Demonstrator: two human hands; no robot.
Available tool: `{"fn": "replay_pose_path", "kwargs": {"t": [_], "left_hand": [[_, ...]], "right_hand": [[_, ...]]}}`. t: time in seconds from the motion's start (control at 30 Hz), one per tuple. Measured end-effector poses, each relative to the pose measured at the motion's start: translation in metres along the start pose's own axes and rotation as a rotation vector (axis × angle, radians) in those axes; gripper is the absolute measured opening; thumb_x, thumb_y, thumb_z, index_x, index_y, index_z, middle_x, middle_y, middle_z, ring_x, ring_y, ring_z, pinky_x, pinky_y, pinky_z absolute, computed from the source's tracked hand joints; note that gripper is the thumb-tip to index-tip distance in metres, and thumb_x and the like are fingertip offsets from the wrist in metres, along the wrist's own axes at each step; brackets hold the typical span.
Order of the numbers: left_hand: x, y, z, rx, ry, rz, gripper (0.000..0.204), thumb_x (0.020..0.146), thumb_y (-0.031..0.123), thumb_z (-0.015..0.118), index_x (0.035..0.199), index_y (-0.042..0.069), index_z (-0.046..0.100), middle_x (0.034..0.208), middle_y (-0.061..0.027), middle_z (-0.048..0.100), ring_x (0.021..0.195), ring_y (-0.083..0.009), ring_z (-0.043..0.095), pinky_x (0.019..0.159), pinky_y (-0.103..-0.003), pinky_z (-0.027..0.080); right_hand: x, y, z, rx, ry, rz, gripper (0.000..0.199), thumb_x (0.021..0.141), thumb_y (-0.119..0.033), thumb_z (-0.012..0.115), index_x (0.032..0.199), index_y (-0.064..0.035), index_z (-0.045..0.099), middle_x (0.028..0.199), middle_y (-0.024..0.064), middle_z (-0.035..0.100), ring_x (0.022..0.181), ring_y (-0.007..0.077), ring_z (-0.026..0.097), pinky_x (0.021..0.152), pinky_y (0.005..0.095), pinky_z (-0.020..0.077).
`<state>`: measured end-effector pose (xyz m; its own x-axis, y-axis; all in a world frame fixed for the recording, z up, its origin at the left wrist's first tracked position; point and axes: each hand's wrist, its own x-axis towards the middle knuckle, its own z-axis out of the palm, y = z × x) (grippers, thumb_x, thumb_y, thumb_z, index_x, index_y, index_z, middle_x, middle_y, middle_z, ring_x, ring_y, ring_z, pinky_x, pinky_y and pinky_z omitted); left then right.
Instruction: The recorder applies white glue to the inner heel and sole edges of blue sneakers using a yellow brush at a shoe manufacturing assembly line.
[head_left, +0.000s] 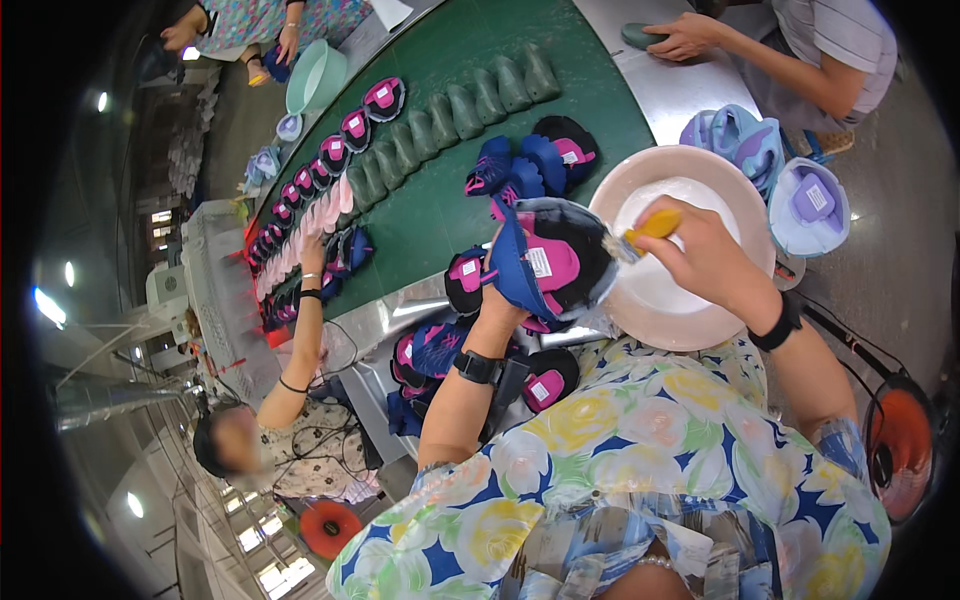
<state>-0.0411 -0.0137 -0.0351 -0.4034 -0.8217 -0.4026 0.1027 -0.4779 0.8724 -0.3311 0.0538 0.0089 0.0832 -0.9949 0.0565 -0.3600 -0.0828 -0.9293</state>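
A long green conveyor belt (430,215) carries the things, with a metal counter (690,95) along its far side. On the belt lies a row of grey-green shoe lasts (455,110). Just beside this row, toward the person, is a heap of blue and pink shoe uppers (530,160). Beyond the row lies a line of pink and black uppers (335,145).

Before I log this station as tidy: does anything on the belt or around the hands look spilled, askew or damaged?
Nothing stands out. The left hand holds a blue-and-pink shoe upper, the right hand a yellow-handled brush over the pink bowl. No spill shows on the green belt.
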Motion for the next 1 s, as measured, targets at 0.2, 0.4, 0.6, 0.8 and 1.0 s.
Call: {"fn": "replay_pose_path", "kwargs": {"t": [0.2,0.4,0.6,0.8,1.0], "left_hand": [[0.002,-0.001,-0.017,-0.204,0.111,0.089,0.039,0.100,0.020,0.050,0.137,0.006,0.048,0.124,-0.0127,0.062,0.113,-0.0283,0.064,0.099,-0.045,0.053],[-0.007,0.004,-0.121,0.003,0.337,0.187,0.032,0.096,0.011,0.056,0.127,0.005,0.049,0.109,-0.0143,0.065,0.085,-0.0306,0.069,0.073,-0.043,0.059],[0.000,-0.001,-0.281,-0.152,0.659,0.255,0.036,0.101,0.016,0.054,0.134,0.016,0.041,0.115,-0.0081,0.059,0.092,-0.0237,0.064,0.072,-0.037,0.058],[0.030,0.003,-0.437,0.039,0.976,0.287,0.053,0.096,0.002,0.043,0.147,0.012,0.031,0.127,-0.0119,0.055,0.103,-0.0284,0.062,0.086,-0.041,0.055],[0.118,0.001,-0.335,0.972,0.805,0.488,0.043,0.085,-0.002,0.049,0.126,0.006,0.059,0.113,-0.0179,0.066,0.110,-0.0368,0.061,0.097,-0.044,0.048]], "right_hand": [[-0.012,-0.037,0.038,0.198,0.058,-0.029,0.016,0.087,-0.009,0.070,0.101,-0.0037,0.063,0.092,0.0132,0.070,0.085,0.0294,0.069,0.077,0.0338,0.0523],[0.001,-0.010,0.056,0.119,0.155,0.079,0.011,0.088,0.000,0.066,0.098,0.0033,0.065,0.097,0.0133,0.068,0.092,0.0234,0.067,0.084,0.0317,0.0502],[-0.004,0.001,0.063,0.191,0.090,0.268,0.013,0.089,0.002,0.062,0.102,0.0036,0.062,0.102,0.0123,0.066,0.096,0.0189,0.063,0.086,0.0300,0.0491],[0.014,-0.006,0.087,0.199,0.034,0.376,0.014,0.091,0.001,0.062,0.104,0.0021,0.061,0.103,0.0107,0.066,0.095,0.0161,0.063,0.085,0.0286,0.0498],[-0.003,0.024,0.080,0.134,0.137,0.474,0.012,0.094,-0.003,0.063,0.105,0.0014,0.061,0.102,0.0101,0.067,0.093,0.0144,0.064,0.083,0.0276,0.0513]]}}
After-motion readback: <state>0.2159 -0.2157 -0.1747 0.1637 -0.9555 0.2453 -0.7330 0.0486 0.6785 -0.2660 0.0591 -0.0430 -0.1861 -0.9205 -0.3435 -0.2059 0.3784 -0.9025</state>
